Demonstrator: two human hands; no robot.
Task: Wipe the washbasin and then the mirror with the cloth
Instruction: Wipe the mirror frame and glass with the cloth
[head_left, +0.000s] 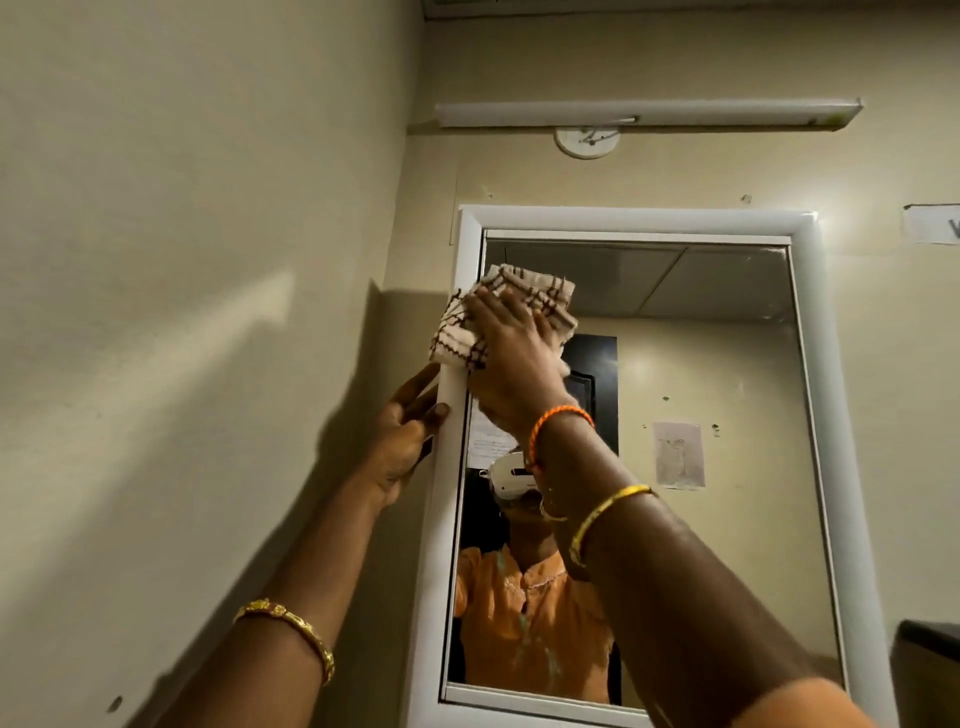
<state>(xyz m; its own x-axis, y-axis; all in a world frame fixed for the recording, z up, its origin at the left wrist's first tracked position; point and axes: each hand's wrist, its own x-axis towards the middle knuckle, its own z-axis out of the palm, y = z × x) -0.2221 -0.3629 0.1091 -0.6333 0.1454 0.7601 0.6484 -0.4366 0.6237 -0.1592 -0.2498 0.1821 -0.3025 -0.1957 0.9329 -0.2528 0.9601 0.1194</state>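
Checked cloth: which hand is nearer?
Right. The right hand presses flat on the checked cloth at the mirror's upper left; the left hand grips the white frame just below it.

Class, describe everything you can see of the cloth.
The cloth is cream with a dark brown check, soft and woven-looking, bunched into loose folds. It is pressed flat against the upper left of the mirror, overlapping the white frame there. The right hand covers its middle with spread fingers; the left hand does not touch it.

One white-framed mirror (701, 415), one checked cloth (524, 291), two hands, left hand (402, 441), right hand (514, 364), three bangles, one orange wrist thread (558, 421), one tube light (644, 115)
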